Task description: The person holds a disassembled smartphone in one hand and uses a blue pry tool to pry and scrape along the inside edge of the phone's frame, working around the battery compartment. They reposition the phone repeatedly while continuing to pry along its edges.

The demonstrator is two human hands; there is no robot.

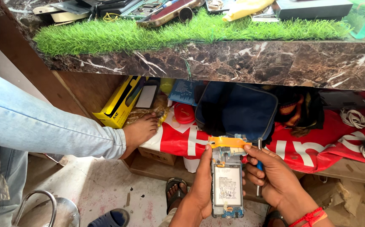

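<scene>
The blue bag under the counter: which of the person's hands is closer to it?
Right. The right hand, holding a small screwdriver, sits just below the blue bag. The left hand grips the opened phone at its left side, a little lower and further left.

The opened phone (227, 185) lies between the fingers (207, 155) of both hands, the screwdriver (259, 168) just right of it, a bag (237, 107) on the shelf (342, 168) behind, the worktop (249, 61) above.
</scene>
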